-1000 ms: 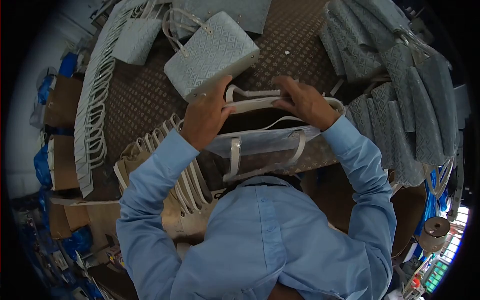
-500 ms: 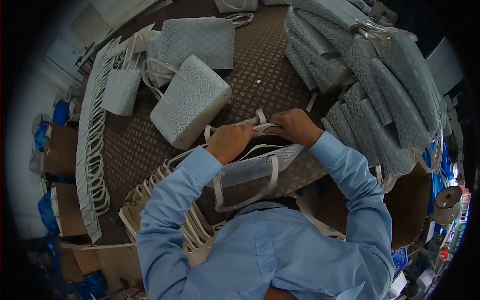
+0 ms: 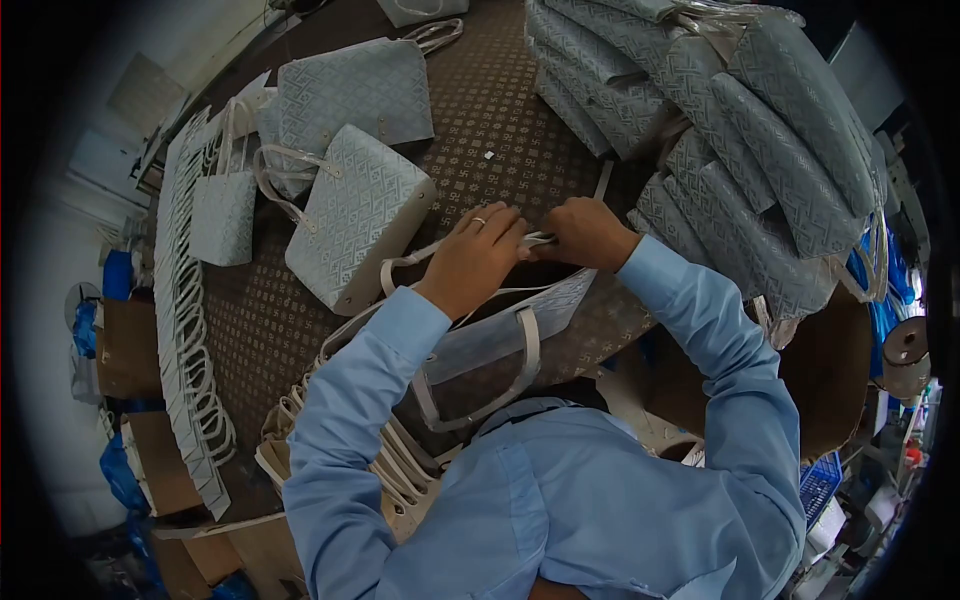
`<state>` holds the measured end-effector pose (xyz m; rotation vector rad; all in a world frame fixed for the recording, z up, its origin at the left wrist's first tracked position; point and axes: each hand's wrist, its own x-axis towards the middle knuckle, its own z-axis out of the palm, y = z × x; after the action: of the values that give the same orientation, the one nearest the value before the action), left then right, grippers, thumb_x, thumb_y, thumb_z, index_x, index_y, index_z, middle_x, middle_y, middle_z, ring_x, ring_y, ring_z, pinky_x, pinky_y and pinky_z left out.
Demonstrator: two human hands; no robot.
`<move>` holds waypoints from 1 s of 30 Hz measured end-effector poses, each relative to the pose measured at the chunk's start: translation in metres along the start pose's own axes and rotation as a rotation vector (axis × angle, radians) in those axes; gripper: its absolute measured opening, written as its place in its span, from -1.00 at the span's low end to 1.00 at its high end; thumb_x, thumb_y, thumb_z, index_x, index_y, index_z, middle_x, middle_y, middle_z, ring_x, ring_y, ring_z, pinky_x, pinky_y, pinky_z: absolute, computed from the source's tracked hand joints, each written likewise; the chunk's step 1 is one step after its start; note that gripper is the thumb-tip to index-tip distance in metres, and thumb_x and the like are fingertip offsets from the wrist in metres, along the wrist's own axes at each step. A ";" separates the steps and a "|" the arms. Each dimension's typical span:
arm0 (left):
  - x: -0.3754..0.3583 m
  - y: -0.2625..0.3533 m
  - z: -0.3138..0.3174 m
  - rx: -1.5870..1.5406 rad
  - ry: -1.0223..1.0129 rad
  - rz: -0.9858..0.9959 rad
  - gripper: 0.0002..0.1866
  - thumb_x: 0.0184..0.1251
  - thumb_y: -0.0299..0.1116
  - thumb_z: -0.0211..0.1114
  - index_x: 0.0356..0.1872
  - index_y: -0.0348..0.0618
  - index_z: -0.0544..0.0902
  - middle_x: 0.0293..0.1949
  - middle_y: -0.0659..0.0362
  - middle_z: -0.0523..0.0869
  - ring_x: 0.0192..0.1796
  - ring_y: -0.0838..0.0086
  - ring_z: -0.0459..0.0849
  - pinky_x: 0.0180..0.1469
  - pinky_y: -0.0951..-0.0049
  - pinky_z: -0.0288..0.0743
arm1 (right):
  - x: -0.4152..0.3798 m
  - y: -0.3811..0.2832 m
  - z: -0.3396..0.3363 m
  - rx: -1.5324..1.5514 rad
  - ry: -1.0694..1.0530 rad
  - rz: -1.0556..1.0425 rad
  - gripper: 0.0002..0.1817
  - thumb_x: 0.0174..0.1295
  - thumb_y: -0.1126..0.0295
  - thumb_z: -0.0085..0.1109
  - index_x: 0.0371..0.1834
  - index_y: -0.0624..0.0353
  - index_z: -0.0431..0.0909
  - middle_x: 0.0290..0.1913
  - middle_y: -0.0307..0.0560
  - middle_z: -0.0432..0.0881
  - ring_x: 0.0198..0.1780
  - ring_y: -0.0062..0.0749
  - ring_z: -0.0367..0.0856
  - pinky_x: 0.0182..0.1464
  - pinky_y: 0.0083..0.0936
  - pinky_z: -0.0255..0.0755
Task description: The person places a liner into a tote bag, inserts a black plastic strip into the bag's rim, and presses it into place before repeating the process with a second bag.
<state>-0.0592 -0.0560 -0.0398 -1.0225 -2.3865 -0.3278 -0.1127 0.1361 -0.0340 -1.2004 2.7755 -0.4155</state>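
A grey patterned handbag (image 3: 480, 348) lies in front of me on the table, its mouth facing up between my arms. One pale handle (image 3: 531, 350) loops toward my body. On the far rim my left hand (image 3: 476, 262), with a ring on one finger, is closed. Beside it my right hand (image 3: 588, 235) has its fingers closed on the same rim, near its right end. A short bit of whitish edging shows between the two hands. My fingertips are partly hidden.
Finished-looking grey bags (image 3: 365, 210) stand to the far left. A tall pile of folded grey bag pieces (image 3: 740, 150) lies at the right. Strips with handles (image 3: 190, 300) line the left table edge, and beige pieces (image 3: 405, 455) sit near my left elbow.
My view has turned slightly, so the bags on the table sit further left. My left hand has turned over the rim, its fingers now nearer my right hand. Both hands stay on the handbag.
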 end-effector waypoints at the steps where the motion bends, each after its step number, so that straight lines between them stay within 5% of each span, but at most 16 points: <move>1: 0.003 -0.001 0.005 -0.077 -0.050 0.042 -0.72 0.30 -0.22 0.15 -0.17 -0.25 0.54 -0.33 0.06 0.62 -0.37 0.23 0.65 -0.23 0.32 0.54 | -0.001 0.001 0.001 0.015 0.033 0.013 -0.47 -0.09 -0.16 0.27 -0.58 0.18 0.59 -0.56 0.06 0.59 -0.43 -0.02 0.62 -0.37 -0.19 0.48; 4: 0.006 -0.003 0.008 -0.166 -0.352 -0.218 -0.71 0.30 -0.19 0.14 -0.21 -0.25 0.55 -0.41 0.05 0.63 -0.37 0.17 0.62 -0.24 0.28 0.49 | -0.004 0.005 -0.006 0.071 -0.038 0.073 -0.54 -0.10 -0.06 0.32 -0.54 0.19 0.62 -0.54 0.09 0.59 -0.41 -0.01 0.62 -0.33 -0.20 0.48; 7: 0.007 0.005 0.009 -0.014 -0.292 -0.143 -0.70 0.26 -0.13 0.18 -0.36 -0.21 0.54 -0.52 0.06 0.65 -0.36 0.25 0.66 -0.28 0.35 0.52 | -0.019 0.029 -0.012 0.421 -0.020 0.021 -0.60 -0.13 0.06 0.37 -0.49 0.23 0.63 -0.51 0.12 0.59 -0.38 0.01 0.61 -0.30 -0.23 0.48; 11: 0.023 0.012 0.019 -0.111 -0.175 -0.002 -0.68 0.28 -0.11 0.16 -0.41 -0.20 0.53 -0.54 0.04 0.66 -0.43 0.23 0.67 -0.38 0.32 0.52 | -0.024 0.032 -0.002 0.423 -0.009 0.038 -0.69 -0.13 0.20 0.36 -0.44 0.24 0.65 -0.49 0.14 0.60 -0.37 0.02 0.61 -0.30 -0.26 0.47; 13: 0.031 0.019 0.020 -0.010 -0.418 -0.165 -0.68 0.31 -0.11 0.13 -0.43 -0.19 0.51 -0.63 0.05 0.64 -0.53 0.19 0.66 -0.42 0.28 0.52 | -0.026 0.037 0.006 0.404 0.045 0.048 -0.79 -0.05 0.30 0.28 -0.42 0.22 0.65 -0.47 0.14 0.60 -0.35 0.02 0.60 -0.29 -0.25 0.46; 17: 0.027 0.017 0.026 0.015 -0.417 -0.206 -0.64 0.33 -0.08 0.10 -0.49 -0.18 0.50 -0.70 0.07 0.61 -0.62 0.18 0.64 -0.49 0.27 0.50 | -0.036 0.039 0.014 0.444 0.059 0.077 -0.84 0.00 0.39 0.17 -0.41 0.23 0.65 -0.46 0.15 0.60 -0.32 0.01 0.61 -0.26 -0.25 0.47; 19: 0.029 0.017 0.024 0.000 -0.394 -0.257 -0.61 0.35 -0.07 0.07 -0.53 -0.18 0.49 -0.71 0.06 0.61 -0.63 0.20 0.64 -0.54 0.28 0.49 | -0.039 0.037 0.011 0.558 0.135 0.093 -0.81 -0.03 0.54 0.10 -0.34 0.23 0.65 -0.55 0.03 0.61 -0.53 -0.23 0.61 -0.42 -0.43 0.45; 26: 0.031 0.021 0.028 -0.058 -0.356 -0.364 -0.62 0.34 -0.10 0.11 -0.56 -0.17 0.51 -0.74 -0.02 0.54 -0.64 0.11 0.59 -0.58 0.20 0.44 | -0.042 0.028 0.013 0.556 0.114 0.203 -0.86 0.13 0.40 0.18 -0.34 0.23 0.65 -0.59 0.02 0.59 -0.59 -0.28 0.56 -0.49 -0.44 0.40; 30: 0.029 0.016 0.029 -0.099 -0.330 -0.312 -0.59 0.37 -0.07 0.03 -0.52 -0.19 0.55 -0.71 0.02 0.60 -0.60 0.18 0.65 -0.52 0.24 0.51 | -0.042 0.026 0.013 0.474 0.288 -0.013 -0.81 0.20 0.34 0.15 -0.29 0.23 0.64 -0.62 0.00 0.57 -0.63 -0.27 0.53 -0.52 -0.46 0.37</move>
<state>-0.0745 -0.0158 -0.0476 -0.7925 -2.8618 -0.4195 -0.1002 0.1809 -0.0552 -1.1087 2.6488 -1.2506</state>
